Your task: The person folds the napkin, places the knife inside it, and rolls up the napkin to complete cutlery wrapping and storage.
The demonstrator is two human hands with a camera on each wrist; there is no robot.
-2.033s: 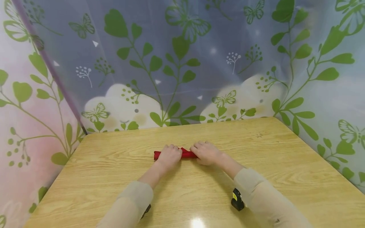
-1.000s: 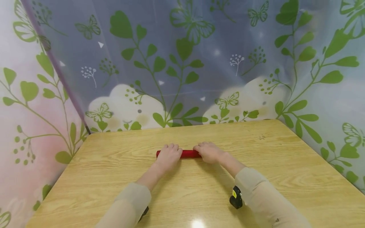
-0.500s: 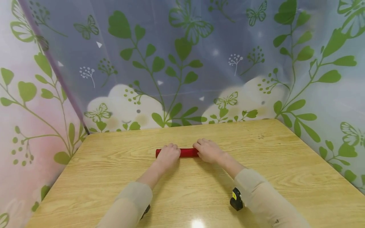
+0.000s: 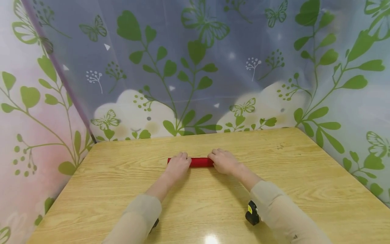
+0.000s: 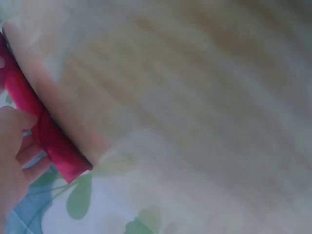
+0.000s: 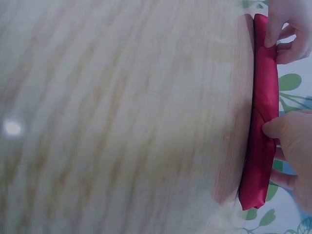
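Note:
A red, satin-like cloth [image 4: 201, 162], rolled into a narrow tube, lies across the far half of the wooden table [image 4: 195, 203]. Around its left part my left hand [image 4: 179, 165] curls, leaving the left tip showing. My right hand [image 4: 224, 161] grips the right end and hides it. In the left wrist view the left thumb [image 5: 27, 118] presses the near face of the roll, with fingers behind it. The right wrist view shows both hands pinching the cloth [image 6: 265, 87] the same way, and a fold line crosses it beside the right thumb [image 6: 273, 128].
Patterned fabric walls [image 4: 195, 67] with leaves and butterflies surround the table's back and sides. A black wrist device [image 4: 252, 213] sits under the right sleeve. Bare wood spreads around the cloth and toward the front.
Two seconds ago a loose corner stuck up between the hands; now the roll there is smooth and even. Both hands have stayed on it, shifting only slightly.

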